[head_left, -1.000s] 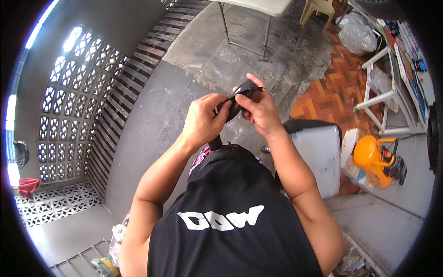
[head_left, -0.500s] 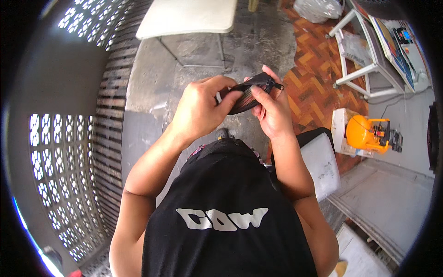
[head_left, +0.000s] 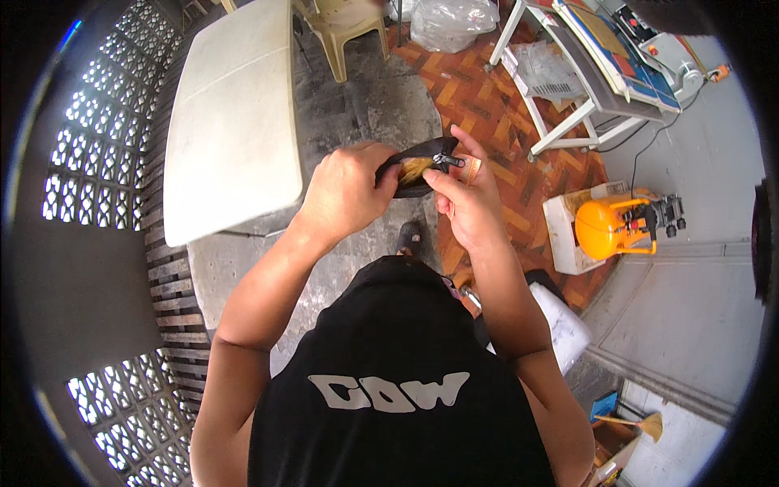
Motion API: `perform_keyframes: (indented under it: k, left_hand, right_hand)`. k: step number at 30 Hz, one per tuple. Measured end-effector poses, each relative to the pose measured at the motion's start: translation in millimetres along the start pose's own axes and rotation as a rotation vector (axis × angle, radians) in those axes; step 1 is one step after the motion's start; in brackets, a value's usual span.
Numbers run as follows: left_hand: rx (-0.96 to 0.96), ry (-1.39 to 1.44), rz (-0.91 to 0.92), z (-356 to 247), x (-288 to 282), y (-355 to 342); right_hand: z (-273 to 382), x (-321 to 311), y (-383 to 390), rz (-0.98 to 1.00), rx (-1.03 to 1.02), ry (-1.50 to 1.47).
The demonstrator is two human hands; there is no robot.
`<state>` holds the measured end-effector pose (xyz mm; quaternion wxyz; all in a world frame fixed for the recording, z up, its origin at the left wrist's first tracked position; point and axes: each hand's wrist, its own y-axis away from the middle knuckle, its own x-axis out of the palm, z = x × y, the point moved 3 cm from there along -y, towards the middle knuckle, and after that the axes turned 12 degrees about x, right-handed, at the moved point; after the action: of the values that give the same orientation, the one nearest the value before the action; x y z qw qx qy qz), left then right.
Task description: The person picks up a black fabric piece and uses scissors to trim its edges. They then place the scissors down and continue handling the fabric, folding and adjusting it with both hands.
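In front of my chest, both hands hold a small black zippered pouch [head_left: 432, 148] with its mouth spread apart. My left hand [head_left: 345, 191] grips the left end, its fingers curled over the edge and the thumb at the opening. On the right end is my right hand [head_left: 475, 207], its thumb pressed near the zipper pull [head_left: 453, 161] and the index finger raised behind. Something yellowish [head_left: 415, 169] shows inside the pouch, too small to name. A small orange-and-white paper piece [head_left: 472, 169] sticks out among my right fingers.
A white table [head_left: 235, 122] stands ahead on the left, with a beige plastic chair [head_left: 337, 32] beyond. To the right are a white-framed stand [head_left: 560, 130] and an orange air compressor [head_left: 604, 230] on a white box. A plastic bag [head_left: 454, 24] lies far ahead.
My view has swung to the right, so the table sits nearer on the left and the chair appears. The yellowish contents and the orange paper piece now show at the pouch.
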<state>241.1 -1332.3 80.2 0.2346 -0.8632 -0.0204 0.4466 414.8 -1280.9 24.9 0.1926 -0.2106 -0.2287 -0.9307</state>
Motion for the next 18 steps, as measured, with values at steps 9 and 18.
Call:
perform_keyframes:
  k: [9,18]
  left_hand:
    - [-0.111,0.306,0.076,88,21,-183]
    - [0.011,0.288,-0.01,200,36,-351]
  right_hand:
    - [112,-21,-171,-0.043,0.023,-0.103]
    - [194,-22,-351,0.034,-0.168,-0.004]
